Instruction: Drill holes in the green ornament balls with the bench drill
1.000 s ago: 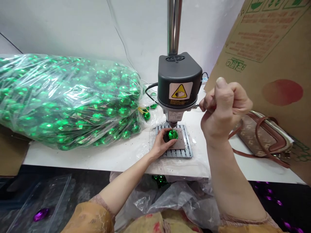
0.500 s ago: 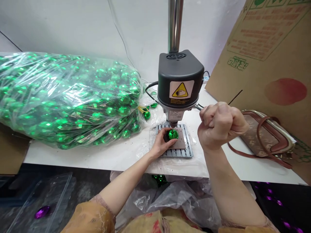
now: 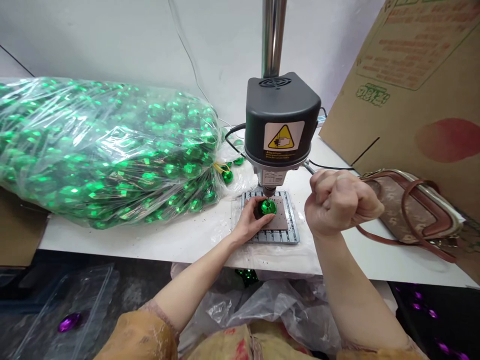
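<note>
My left hand (image 3: 248,220) is closed round a shiny green faceted ball (image 3: 268,206) and holds it on the brown pad (image 3: 278,222) of the slotted metal base (image 3: 293,226), right under the drill tip. The black head of the small bench drill (image 3: 281,122) rides on a steel column (image 3: 273,37). My right hand (image 3: 339,201) is a fist wrapped round the drill's thin metal lever (image 3: 309,169), low on the machine's right side.
A big clear plastic bag full of green balls (image 3: 101,150) lies on the white table (image 3: 150,240) to the left. A brown handbag (image 3: 408,205) and a leaning cardboard box (image 3: 420,85) stand at right. Loose plastic bags (image 3: 262,305) lie in my lap; purple balls (image 3: 68,322) sit on the floor.
My right hand has pulled the lever down, from level with the drill head to well below it, and the drill head has come lower onto the ball. My left hand has stayed put.
</note>
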The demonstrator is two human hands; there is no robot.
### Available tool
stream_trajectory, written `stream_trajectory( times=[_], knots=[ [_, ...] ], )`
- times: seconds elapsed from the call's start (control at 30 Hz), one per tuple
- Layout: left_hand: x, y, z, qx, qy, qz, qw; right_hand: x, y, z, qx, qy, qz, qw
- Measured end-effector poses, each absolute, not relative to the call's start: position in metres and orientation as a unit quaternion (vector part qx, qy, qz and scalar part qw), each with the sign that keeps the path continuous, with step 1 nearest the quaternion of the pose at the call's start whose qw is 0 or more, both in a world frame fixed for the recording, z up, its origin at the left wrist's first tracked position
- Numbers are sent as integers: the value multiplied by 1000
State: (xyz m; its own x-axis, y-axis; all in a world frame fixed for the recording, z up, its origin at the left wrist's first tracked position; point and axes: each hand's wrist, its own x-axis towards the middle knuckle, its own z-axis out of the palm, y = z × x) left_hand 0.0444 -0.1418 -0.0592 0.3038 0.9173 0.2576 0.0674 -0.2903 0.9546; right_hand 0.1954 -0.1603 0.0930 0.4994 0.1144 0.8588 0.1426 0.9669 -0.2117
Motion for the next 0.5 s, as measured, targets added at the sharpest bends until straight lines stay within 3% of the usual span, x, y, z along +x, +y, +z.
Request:
stream_trajectory(
  times=[0.27, 0.5],
  knots=[
    [44, -143, -59, 658, 373, 456, 468, 197, -163, 80, -133, -518, -30, 845],
    [46, -143, -55, 641, 403, 447, 476, 195, -158, 136, -285, -435, 82, 850]
  ],
)
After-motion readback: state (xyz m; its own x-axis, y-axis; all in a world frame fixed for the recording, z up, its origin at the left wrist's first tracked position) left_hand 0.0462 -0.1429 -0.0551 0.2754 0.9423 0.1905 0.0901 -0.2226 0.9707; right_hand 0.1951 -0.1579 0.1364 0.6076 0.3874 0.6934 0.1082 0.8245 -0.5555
